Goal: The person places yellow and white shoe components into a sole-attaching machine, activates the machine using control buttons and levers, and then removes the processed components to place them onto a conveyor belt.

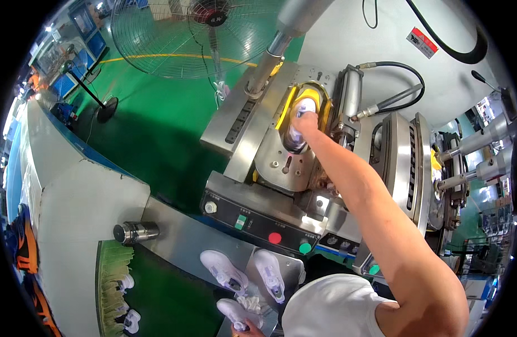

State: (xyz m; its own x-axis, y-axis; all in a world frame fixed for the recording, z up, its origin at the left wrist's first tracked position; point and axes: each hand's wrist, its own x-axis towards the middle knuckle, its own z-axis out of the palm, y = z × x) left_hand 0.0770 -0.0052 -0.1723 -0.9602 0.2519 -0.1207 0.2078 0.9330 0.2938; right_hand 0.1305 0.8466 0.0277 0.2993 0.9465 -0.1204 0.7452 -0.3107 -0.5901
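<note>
My right arm reaches far across to a sole press, where a white-and-lilac sneaker [306,105] sits between yellow pads in the mould. My right hand [305,124] is closed around the sneaker's upper near its ankle opening, with some fingertips hidden. At the lower edge, my left hand [248,330] grips the heel end of a second white sneaker [231,312]; much of that hand is cut off. Two more white sneakers lie near it, one on the left [220,268] and one on the right [269,272]. Crumpled white paper [251,304] is beside the held shoe.
The press's control panel [258,224] has a red and a green button. A steel flask [136,232] lies on the metal ledge. Behind stands a large caged fan [196,33]. A second press station [407,168] is at right, and a conveyor with shoes [115,286] at lower left.
</note>
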